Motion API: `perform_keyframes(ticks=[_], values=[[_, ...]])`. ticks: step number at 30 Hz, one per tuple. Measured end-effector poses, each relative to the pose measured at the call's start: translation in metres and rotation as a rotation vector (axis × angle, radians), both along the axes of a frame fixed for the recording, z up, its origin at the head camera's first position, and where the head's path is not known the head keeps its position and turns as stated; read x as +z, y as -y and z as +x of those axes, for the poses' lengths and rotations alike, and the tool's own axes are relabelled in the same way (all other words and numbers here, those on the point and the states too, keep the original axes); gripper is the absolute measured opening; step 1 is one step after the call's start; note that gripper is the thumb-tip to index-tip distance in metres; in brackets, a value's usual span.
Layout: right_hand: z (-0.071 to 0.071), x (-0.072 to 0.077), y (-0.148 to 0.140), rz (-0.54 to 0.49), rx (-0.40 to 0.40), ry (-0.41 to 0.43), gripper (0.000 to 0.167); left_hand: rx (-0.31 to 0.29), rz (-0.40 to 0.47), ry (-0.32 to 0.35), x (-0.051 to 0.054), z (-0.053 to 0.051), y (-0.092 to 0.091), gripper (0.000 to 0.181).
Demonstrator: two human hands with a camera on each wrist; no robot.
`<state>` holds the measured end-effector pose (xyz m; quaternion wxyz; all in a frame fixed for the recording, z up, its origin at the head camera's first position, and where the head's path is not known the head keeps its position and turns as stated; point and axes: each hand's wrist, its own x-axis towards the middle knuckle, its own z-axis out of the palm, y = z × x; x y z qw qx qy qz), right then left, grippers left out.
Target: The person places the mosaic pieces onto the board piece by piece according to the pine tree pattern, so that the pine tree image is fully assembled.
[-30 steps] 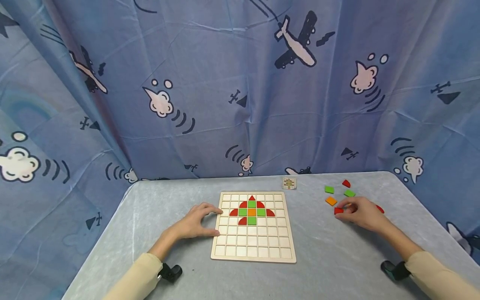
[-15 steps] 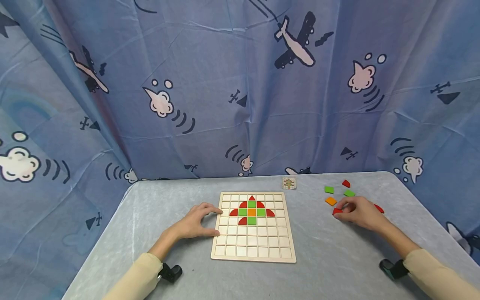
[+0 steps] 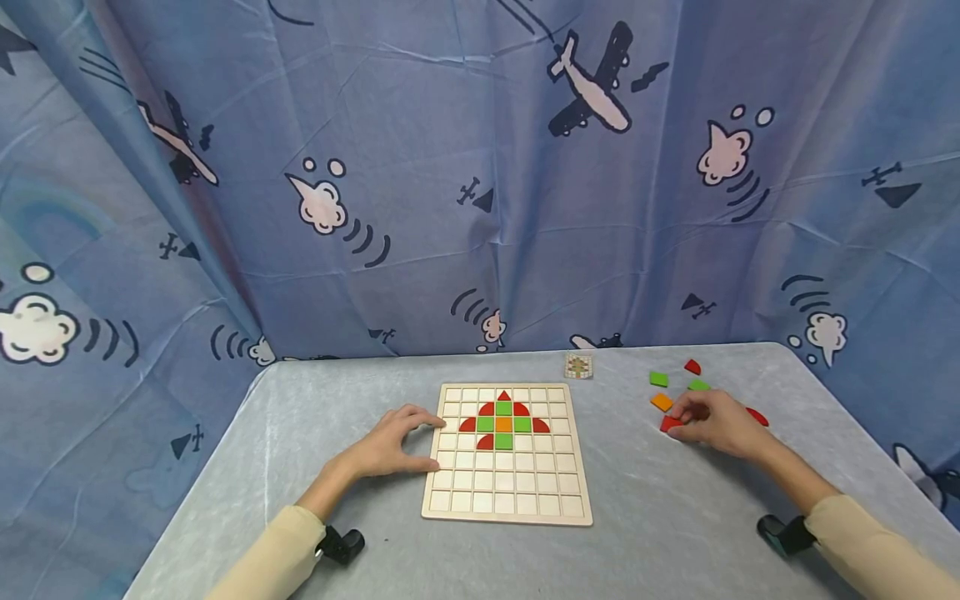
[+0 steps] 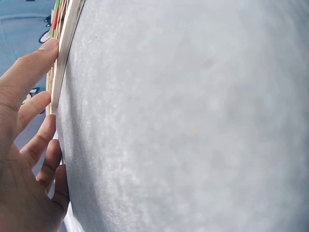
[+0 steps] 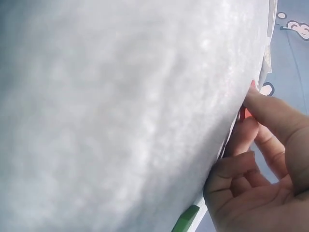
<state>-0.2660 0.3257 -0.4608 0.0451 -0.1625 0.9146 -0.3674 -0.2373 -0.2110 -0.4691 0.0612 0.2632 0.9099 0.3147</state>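
Observation:
A square wooden grid board (image 3: pixel 504 482) lies on the table, with red, green and orange tiles set in its upper cells. My left hand (image 3: pixel 386 444) rests at the board's left edge, its thumb and a finger spread apart and touching the rim. In the left wrist view, the fingers of the left hand (image 4: pixel 29 140) lie along the board's side (image 4: pixel 63 58). To the right, my right hand (image 3: pixel 723 425) pinches a red tile (image 3: pixel 670 424) low over the table between thumb and finger. Part of this tile is hidden by the fingertips.
Around the right hand lie an orange tile (image 3: pixel 662 402), a green tile (image 3: pixel 658 379), a second green tile (image 3: pixel 699 385) and a red quarter-round tile (image 3: pixel 692 367). Another red piece (image 3: pixel 757 416) is partly hidden. A small pattern card (image 3: pixel 578 367) lies behind the board.
The right hand has shifted slightly left with the red tile, and more of the tile shows. The left hand and the board have stayed in place.

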Motion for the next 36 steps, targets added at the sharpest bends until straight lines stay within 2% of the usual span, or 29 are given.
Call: perform_keyframes(ticks=[8, 17, 24, 30, 36], values=[[-0.001, 0.003, 0.001, -0.033, 0.066, 0.017, 0.018, 0.006, 0.002, 0.011, 0.002, 0.001, -0.001, 0.063], [0.002, 0.005, 0.001, -0.054, 0.081, -0.003, 0.013, 0.011, 0.002, 0.012, 0.0, 0.0, 0.0, 0.063], [0.004, 0.008, 0.004, -0.153, 0.09, 0.015, 0.014, 0.013, -0.002, 0.016, -0.001, 0.0, 0.0, 0.063], [0.007, 0.009, 0.012, -0.204, 0.116, -0.029, 0.019, 0.015, -0.002, 0.017, -0.001, 0.001, 0.0, 0.062], [0.006, 0.013, 0.027, -0.244, 0.158, 0.05, 0.012, 0.017, -0.002, 0.009, 0.0, 0.001, -0.001, 0.062]])
